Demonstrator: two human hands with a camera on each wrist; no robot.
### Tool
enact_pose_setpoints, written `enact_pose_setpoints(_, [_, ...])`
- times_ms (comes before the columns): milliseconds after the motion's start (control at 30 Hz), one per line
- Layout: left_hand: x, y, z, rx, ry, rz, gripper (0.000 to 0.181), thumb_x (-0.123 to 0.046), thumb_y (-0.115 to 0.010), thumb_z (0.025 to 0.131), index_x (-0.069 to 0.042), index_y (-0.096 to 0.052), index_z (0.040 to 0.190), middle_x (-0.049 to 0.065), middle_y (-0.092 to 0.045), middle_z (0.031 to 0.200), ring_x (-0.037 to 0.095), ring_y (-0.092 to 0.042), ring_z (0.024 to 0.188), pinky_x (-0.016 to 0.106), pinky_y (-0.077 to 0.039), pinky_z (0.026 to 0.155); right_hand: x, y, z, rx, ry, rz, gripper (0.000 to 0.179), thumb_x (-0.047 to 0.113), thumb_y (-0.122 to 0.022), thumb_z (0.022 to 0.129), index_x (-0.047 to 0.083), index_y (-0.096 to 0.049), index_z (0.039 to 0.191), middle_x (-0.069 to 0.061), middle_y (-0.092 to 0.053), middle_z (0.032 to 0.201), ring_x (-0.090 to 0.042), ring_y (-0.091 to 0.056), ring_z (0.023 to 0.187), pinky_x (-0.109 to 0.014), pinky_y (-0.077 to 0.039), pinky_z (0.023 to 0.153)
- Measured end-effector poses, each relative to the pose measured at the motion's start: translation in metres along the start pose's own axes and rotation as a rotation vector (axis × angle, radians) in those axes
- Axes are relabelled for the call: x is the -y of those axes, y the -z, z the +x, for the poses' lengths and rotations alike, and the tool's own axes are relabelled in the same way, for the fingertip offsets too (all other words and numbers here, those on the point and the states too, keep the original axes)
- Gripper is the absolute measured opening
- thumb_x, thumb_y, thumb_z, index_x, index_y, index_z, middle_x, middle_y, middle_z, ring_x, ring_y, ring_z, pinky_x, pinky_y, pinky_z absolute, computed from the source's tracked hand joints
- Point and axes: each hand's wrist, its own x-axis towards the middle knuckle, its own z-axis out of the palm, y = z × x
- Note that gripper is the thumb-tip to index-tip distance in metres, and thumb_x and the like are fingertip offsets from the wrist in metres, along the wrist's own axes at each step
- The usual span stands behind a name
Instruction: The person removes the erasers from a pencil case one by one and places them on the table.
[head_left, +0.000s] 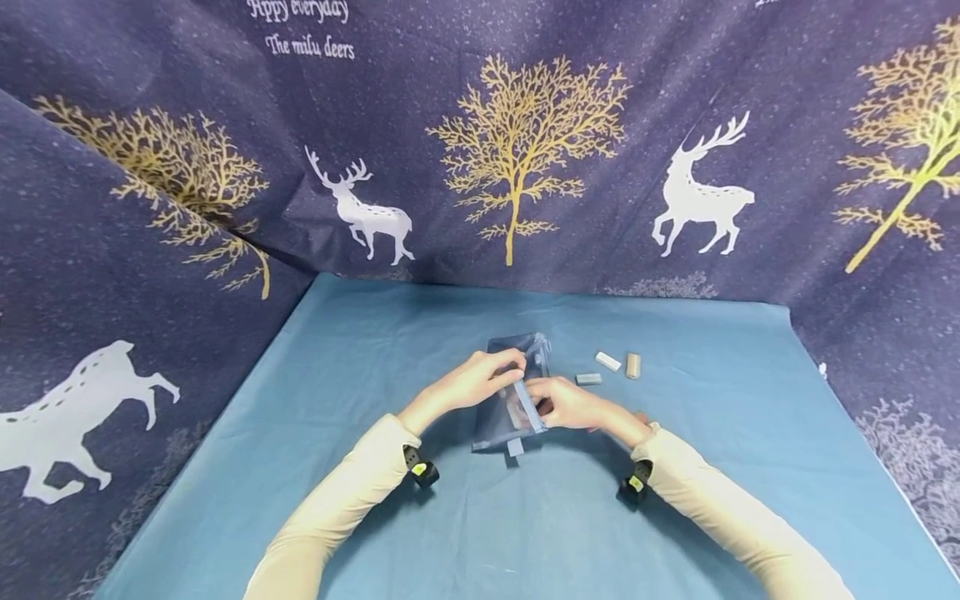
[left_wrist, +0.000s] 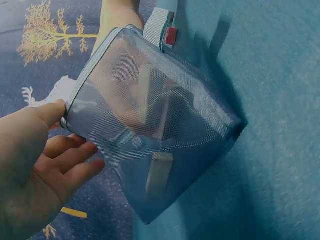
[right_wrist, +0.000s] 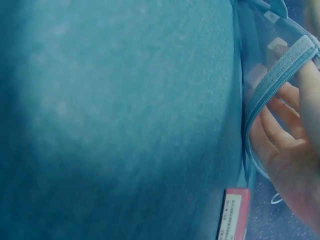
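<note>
A blue see-through mesh zipper pouch (head_left: 491, 421) is held up between the two hands. My left hand (head_left: 487, 379) pinches its zipper rim (left_wrist: 92, 62) between thumb and fingers. My right hand (head_left: 570, 404) reaches through the pouch's open mouth, its fingers showing behind the mesh in the left wrist view. A pale block (left_wrist: 144, 95) sits by those fingers; whether they grip it cannot be told. Lower in the pouch lies another whitish block (left_wrist: 160, 172). Several pale blocks show through the mesh in the right wrist view.
Beyond the right hand lie a white block (head_left: 607, 361), a tan block (head_left: 633, 365) and a grey-green block (head_left: 588, 378) on the blue cloth (head_left: 405, 333). A pink-and-white labelled block (right_wrist: 233, 215) lies near the right hand. A strap (left_wrist: 156, 27) hangs from the pouch. Patterned curtain (head_left: 450, 208) stands behind.
</note>
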Motion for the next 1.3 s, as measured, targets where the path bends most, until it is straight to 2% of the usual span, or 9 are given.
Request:
enact_pose_setpoints(167, [0.001,-0.002,-0.001,-0.054,0.009,-0.064,0.015,-0.031,-0.046,0.095,-0.021,-0.054,0.102,-0.006,-0.059,0.094,0.003,-0.043,0.054,0.019,-0.041,0.055,0.003,0.000,0.000,0.009,-0.005,0.028,0.028,0.007,-0.062,0.083,0.008,-0.062,0.110,-0.006,-0.066,0.106,-0.017,-0.065,0.093,-0.024,-0.053,0.075])
enact_pose_setpoints(267, [0.001,-0.003,-0.002,-0.075,0.019,-0.075,0.016,-0.031,-0.047,0.094,-0.020,-0.055,0.102,-0.006,-0.059,0.094,0.003,-0.043,0.054,0.019,-0.042,0.056,0.000,-0.001,-0.002,-0.001,-0.023,0.028,0.027,0.009,-0.061,0.084,0.009,-0.061,0.111,-0.004,-0.067,0.104,-0.015,-0.066,0.090,-0.022,-0.052,0.075])
enact_pose_setpoints(400, [0.001,-0.004,-0.003,-0.081,0.039,-0.084,0.014,-0.031,-0.047,0.094,-0.022,-0.055,0.102,-0.004,-0.060,0.090,0.005,-0.040,0.050,0.020,-0.040,0.054,-0.008,-0.001,-0.005,-0.057,-0.018,-0.033,0.033,0.011,-0.062,0.083,0.011,-0.058,0.117,-0.003,-0.067,0.106,-0.011,-0.066,0.086,-0.021,-0.052,0.074])
enact_pose_setpoints(500, [0.000,-0.005,-0.003,-0.084,0.040,-0.091,0.013,-0.030,-0.047,0.094,-0.023,-0.054,0.102,-0.004,-0.061,0.092,0.007,-0.044,0.051,0.021,-0.041,0.055,-0.011,0.000,-0.007,-0.095,-0.002,-0.078,0.035,0.008,-0.061,0.080,0.011,-0.059,0.115,-0.002,-0.068,0.099,-0.007,-0.066,0.082,-0.022,-0.052,0.072])
enact_pose_setpoints(667, [-0.001,-0.008,-0.003,-0.098,0.050,-0.091,0.013,-0.030,-0.047,0.094,-0.024,-0.055,0.102,-0.007,-0.061,0.095,0.013,-0.056,0.059,0.021,-0.045,0.061,-0.012,0.001,-0.010,-0.104,0.010,-0.078,0.036,0.004,-0.060,0.075,0.013,-0.060,0.110,0.002,-0.069,0.086,-0.004,-0.064,0.077,-0.021,-0.052,0.071])
enact_pose_setpoints(933, [-0.001,-0.012,-0.001,-0.125,0.063,-0.095,0.013,-0.031,-0.048,0.094,-0.025,-0.056,0.102,0.001,-0.064,0.087,0.017,-0.058,0.061,0.021,-0.044,0.063,-0.013,0.007,-0.017,-0.110,-0.002,-0.093,0.028,0.007,-0.062,0.075,0.020,-0.059,0.100,0.009,-0.068,0.078,-0.001,-0.063,0.071,-0.020,-0.052,0.067])
enact_pose_setpoints(1133, [-0.002,-0.012,0.000,-0.135,0.070,-0.117,0.011,-0.031,-0.048,0.093,-0.026,-0.056,0.100,-0.005,-0.063,0.094,0.022,-0.062,0.067,0.021,-0.045,0.060,-0.012,0.009,-0.023,-0.115,-0.046,-0.089,0.023,0.012,-0.062,0.078,0.022,-0.059,0.099,0.010,-0.068,0.078,-0.002,-0.063,0.071,-0.020,-0.052,0.068])
enact_pose_setpoints(1300, [-0.002,-0.013,-0.001,-0.132,0.087,-0.153,0.010,-0.030,-0.048,0.094,-0.026,-0.055,0.100,-0.002,-0.064,0.098,0.024,-0.063,0.069,0.023,-0.046,0.059,-0.011,0.011,-0.024,-0.122,-0.053,-0.089,0.025,0.012,-0.061,0.079,0.019,-0.061,0.103,0.007,-0.069,0.084,-0.003,-0.064,0.074,-0.020,-0.052,0.070])
